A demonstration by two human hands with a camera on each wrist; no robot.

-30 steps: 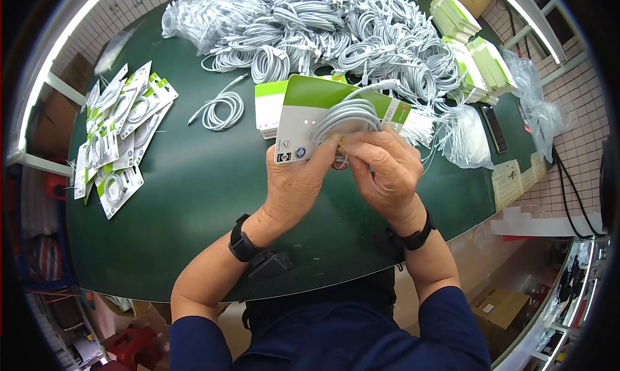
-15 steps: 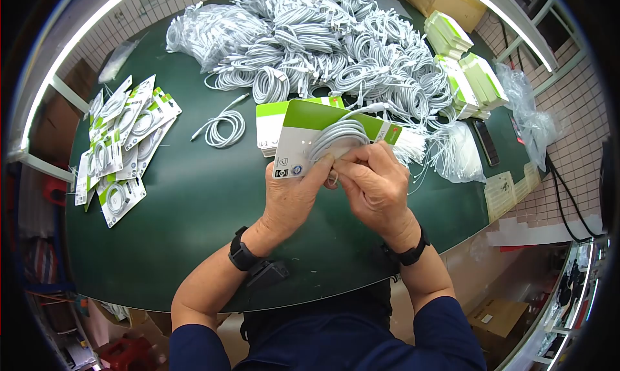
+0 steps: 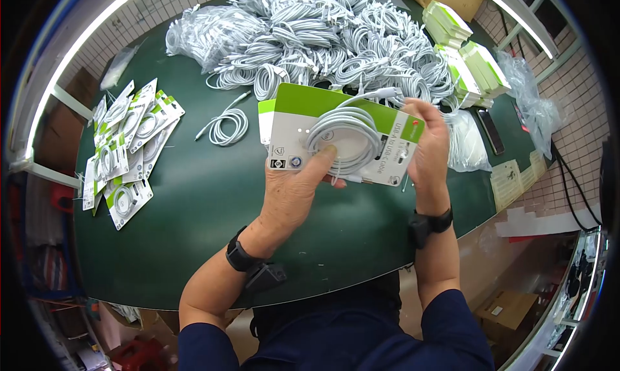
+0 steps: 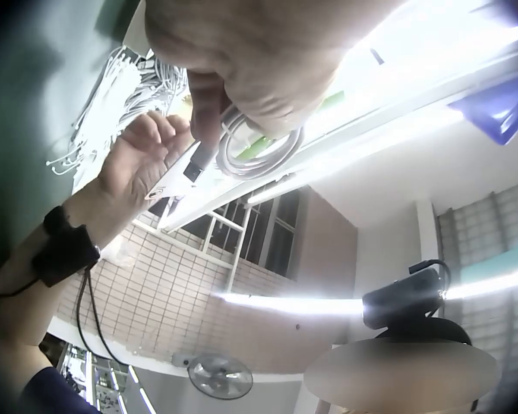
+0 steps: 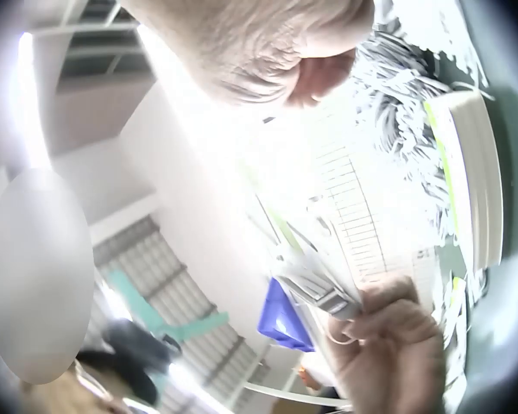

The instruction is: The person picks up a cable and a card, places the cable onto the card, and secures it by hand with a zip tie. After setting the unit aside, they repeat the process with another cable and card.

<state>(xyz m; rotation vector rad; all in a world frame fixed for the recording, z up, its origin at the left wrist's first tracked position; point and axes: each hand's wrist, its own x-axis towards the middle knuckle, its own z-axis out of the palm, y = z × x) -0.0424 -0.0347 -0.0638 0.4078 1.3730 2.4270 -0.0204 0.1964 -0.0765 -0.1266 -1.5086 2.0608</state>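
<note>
My left hand grips a green-and-white retail card by its lower left part, thumb pressed on the front inside a coil of light grey cable. Print on the card reads USB-A to USB-C Cable. One cable end with a white plug sticks out over the top right. Beside the card's right edge is my right hand, its fingertips partly hidden behind the corner. In the left wrist view the right hand shows loosely bent fingers with nothing visible in them.
A big heap of coiled cables covers the far side. Carded cables are piled at left, with a lone coiled cable nearer. Stacks of cards, a bag of white ties and a phone stand at right.
My right hand has let go at the coil's lower side and moved right to the card's edge. The card now faces up more fully, still in my left hand.
</note>
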